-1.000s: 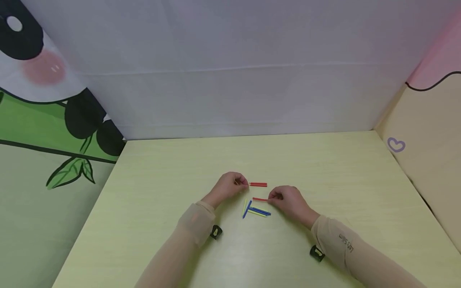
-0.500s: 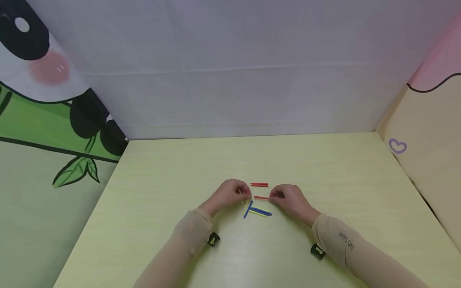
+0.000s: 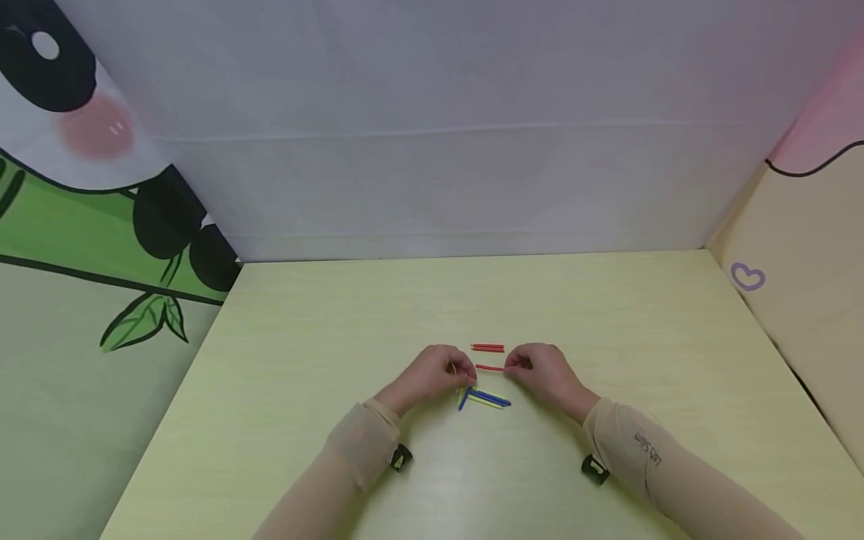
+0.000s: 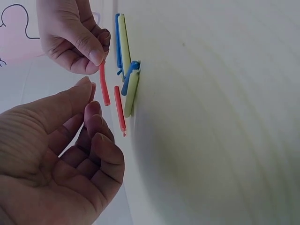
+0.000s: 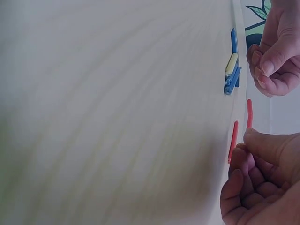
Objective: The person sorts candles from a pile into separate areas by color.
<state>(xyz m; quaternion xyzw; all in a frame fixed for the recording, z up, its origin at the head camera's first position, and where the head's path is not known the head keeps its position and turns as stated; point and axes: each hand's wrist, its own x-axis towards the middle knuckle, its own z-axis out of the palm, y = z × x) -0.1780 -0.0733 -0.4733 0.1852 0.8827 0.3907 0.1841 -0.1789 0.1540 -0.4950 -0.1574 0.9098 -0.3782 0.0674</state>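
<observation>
My right hand [image 3: 548, 377] pinches one end of a thin red stick [image 3: 489, 367] between thumb and fingertips; in the right wrist view that stick [image 5: 249, 112] juts out, slightly bent. My left hand [image 3: 432, 375] has loosely curled fingers, with nothing visible between them in the left wrist view [image 4: 70, 145]. Its fingertips are at the upper end of a slanted blue stick [image 3: 463, 400], partly covering the pile. Beside that lie blue sticks [image 3: 491, 397] and yellow-green sticks [image 3: 487, 403], some overlapping. Two red sticks [image 3: 487, 347] lie side by side farther back.
The pale wooden table [image 3: 607, 300] ends at a white cloth wall [image 3: 432, 187]. Printed panels stand at the left [image 3: 162, 360] and right [image 3: 810, 315]. A small black device [image 3: 401, 458] is at the left wrist, another [image 3: 595, 470] at the right.
My left hand has come nearer and slightly right, from beside the two red sticks to the blue and yellow-green ones. My right hand still pinches its red stick and has barely shifted.
</observation>
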